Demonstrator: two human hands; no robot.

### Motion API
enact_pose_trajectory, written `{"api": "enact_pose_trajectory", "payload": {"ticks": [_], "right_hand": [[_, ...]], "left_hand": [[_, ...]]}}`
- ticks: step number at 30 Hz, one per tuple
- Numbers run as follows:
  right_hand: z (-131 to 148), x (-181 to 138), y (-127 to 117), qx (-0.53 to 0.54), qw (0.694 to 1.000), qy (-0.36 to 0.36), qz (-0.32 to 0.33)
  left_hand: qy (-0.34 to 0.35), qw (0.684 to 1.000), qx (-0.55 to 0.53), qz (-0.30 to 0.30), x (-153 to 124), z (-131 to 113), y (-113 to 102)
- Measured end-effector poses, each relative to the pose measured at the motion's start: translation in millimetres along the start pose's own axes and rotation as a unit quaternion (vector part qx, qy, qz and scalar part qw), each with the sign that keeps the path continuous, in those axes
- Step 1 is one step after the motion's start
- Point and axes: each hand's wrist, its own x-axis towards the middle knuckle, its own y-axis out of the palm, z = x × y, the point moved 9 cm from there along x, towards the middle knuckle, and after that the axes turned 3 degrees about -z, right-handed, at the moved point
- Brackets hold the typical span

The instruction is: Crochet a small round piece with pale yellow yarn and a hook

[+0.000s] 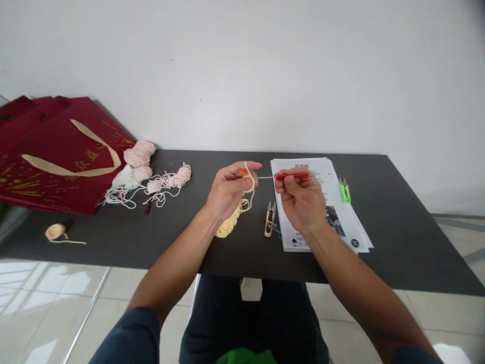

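Note:
My right hand [303, 199] is closed round the red handle of a crochet hook [297, 176]. The hook's thin metal shaft points left to my left hand [230, 188]. There the fingers pinch pale yellow yarn [249, 183], with a strand looped up over the index finger. A small orange piece [243, 172] shows between those fingers, too small to name. Below my left hand a pale yellow yarn ball [227, 226] rests on the table, partly hidden by the wrist. The hook's tip is at the yarn by my left fingertips.
Printed sheets [291, 237] lie under my right hand. Thread snips [269, 220] and green-handled snips [344, 191] flank them. Pink yarn [178, 177], white yarn [124, 179] and dark red bags [56, 156] stand left. A small cream crocheted piece [55, 231] sits near the dark table's [397, 227] front-left edge.

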Motion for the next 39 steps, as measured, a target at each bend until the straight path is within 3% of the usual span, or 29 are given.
{"api": "enact_pose_trajectory", "payload": {"ticks": [4,10,20,33,39], "right_hand": [[-17.1,-1.9,-0.9,0.022,0.997,0.065,-0.024],[-23.2,-3.9,-1.2,0.023,0.997,0.066,-0.029],[-30.1,-14.3,0.5,0.012,0.997,0.042,-0.071],[-24.6,-11.1,1.5,0.005,0.998,0.020,-0.057],[-20.4,-9.7,-0.3,-0.018,0.998,0.007,-0.067]], "left_hand": [[0.048,0.994,0.096,-0.038,-1.3,1.7,-6.0],[0.085,0.974,0.195,-0.080,-5.5,-3.2,-5.0],[0.067,0.977,0.168,-0.113,-11.3,1.5,-4.2],[0.037,0.979,0.118,-0.164,-9.4,4.8,-13.4],[0.041,0.980,0.133,-0.144,-8.5,5.1,-12.7]]}}
